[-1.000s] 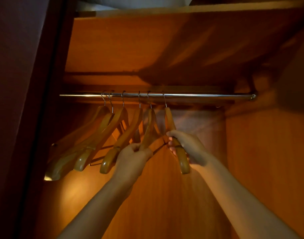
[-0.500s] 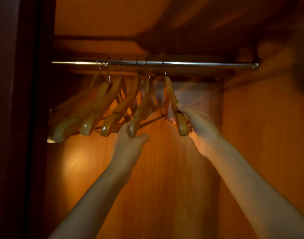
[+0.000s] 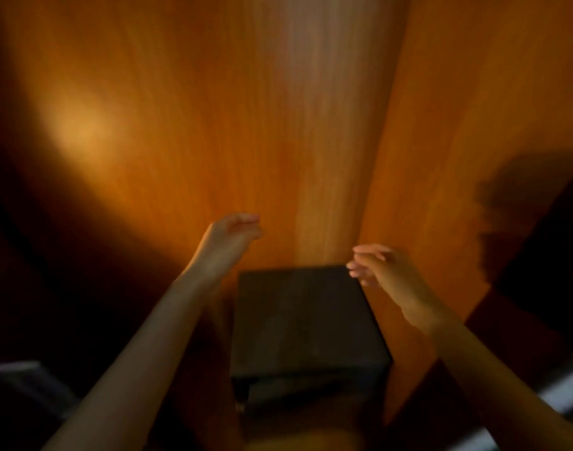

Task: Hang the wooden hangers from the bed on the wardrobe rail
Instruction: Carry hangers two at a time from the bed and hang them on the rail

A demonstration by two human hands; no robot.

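Hands hang empty inside the orange-brown wooden wardrobe (image 3: 213, 109): left hand (image 3: 228, 232) at 12 o'clock, right hand (image 3: 384, 266) at 2 o'clock of the dark box-shaped cabinet (image 3: 306, 320), fingers loosely curled, holding nothing. No hangers or rail in view. Best turn bedward, checking for any remaining.

I see the wardrobe's orange wooden back panel (image 3: 187, 131), a warm light patch (image 3: 83, 131) on its left, and a dark box (image 3: 304, 320) low against the side panel (image 3: 467, 109).
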